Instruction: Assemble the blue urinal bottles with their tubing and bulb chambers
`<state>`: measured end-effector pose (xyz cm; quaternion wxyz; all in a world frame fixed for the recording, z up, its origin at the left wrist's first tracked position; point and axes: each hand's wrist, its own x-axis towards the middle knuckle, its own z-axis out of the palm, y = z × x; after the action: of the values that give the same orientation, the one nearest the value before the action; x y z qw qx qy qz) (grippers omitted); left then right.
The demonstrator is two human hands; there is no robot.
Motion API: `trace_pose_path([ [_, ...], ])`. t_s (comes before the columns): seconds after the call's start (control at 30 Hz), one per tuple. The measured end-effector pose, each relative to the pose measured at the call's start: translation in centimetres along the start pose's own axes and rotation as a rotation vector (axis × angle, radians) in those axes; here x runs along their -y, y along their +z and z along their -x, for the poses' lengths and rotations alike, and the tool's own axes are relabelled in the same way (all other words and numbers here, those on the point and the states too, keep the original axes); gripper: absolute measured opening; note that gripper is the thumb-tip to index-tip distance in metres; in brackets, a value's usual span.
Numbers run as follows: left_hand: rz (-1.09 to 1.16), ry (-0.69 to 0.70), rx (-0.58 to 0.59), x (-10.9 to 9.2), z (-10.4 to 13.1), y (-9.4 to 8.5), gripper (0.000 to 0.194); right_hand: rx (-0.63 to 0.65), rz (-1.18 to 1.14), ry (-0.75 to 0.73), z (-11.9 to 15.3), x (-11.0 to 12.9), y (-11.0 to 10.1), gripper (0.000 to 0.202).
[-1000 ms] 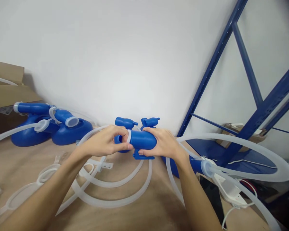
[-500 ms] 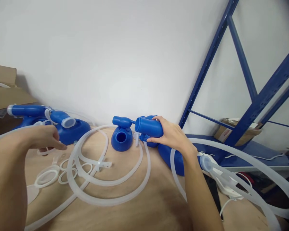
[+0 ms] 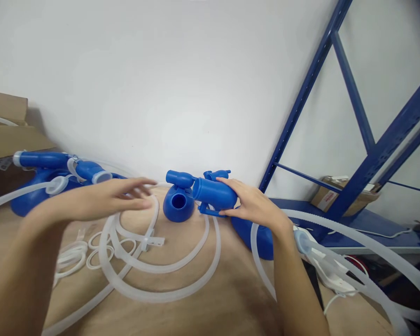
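Observation:
My right hand (image 3: 254, 200) grips a blue plastic cylinder (image 3: 217, 194) from its right side, the wide open mouth facing left. Beneath the cylinder is a blue arm or handle (image 3: 212, 212). My left hand (image 3: 126, 198), slightly blurred, reaches in from the left with fingers extended and apart, touching nothing I can see. Between the hands stands a rounded blue bottle (image 3: 178, 211) with an open round hole and a smaller blue spout piece (image 3: 179, 178) on top. Another blue spout part (image 3: 219, 175) shows behind the held cylinder.
A translucent hose (image 3: 161, 295) lies coiled across the wooden table (image 3: 231, 298), with white rings (image 3: 100, 256) to its left. Blue bottles (image 3: 44, 160) sit by a cardboard box (image 3: 17, 140). On the right, another hose (image 3: 357, 231) arches before a blue metal rack (image 3: 301, 98).
My left hand has moved right from above the rings, its curled fingers now spread. The cylinder in my right hand has dropped slightly and turned a little, showing the part beneath it.

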<state>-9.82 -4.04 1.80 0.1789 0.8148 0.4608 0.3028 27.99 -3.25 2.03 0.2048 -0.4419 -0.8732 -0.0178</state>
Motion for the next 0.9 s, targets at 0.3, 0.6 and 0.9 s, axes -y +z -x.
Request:
trace_pose_path([
  [0.3,-0.069,0.263,-0.149,-8.4,-0.4,4.3,0.057,-0.057,-0.356,-0.131,-0.2,2.1,0.1,0.098],
  [0.6,-0.069,0.191,-0.286,-6.7,0.3,1.8,0.062,-0.085,-0.937,0.006,-1.0,0.9,0.5,0.038],
  [0.9,-0.072,0.217,-0.291,-6.6,0.3,2.0,0.058,0.014,-1.089,0.054,-1.2,1.6,1.1,0.067],
])
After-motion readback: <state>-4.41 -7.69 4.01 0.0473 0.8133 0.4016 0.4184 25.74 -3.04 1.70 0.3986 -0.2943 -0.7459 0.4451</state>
